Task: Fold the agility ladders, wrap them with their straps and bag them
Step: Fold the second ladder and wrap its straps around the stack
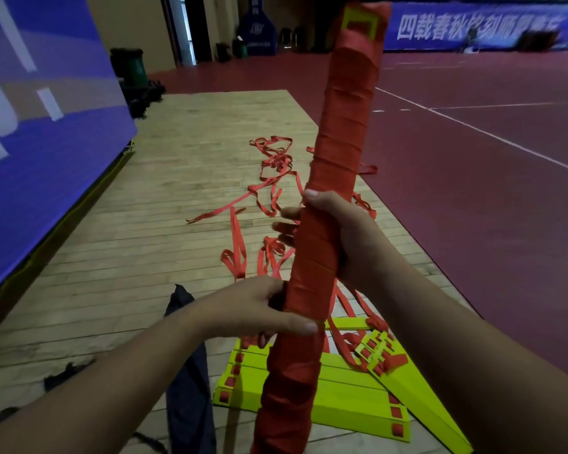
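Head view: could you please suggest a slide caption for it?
Left hand and right hand grip a strap-wrapped ladder bundle above red straps, yellow rungs and a dark bag.

A pale wooden plank floor (145, 240) meets a dark red court surface (489, 224) crossed by white lines (473, 128), out past the right hand (338, 234). Loose red straps (269, 178) sprawl over the planks beyond both hands. Yellow-green ladder rungs (341, 398) lie stacked below the hands, and a dark bag (187, 388) lies beneath the left hand (259, 309).
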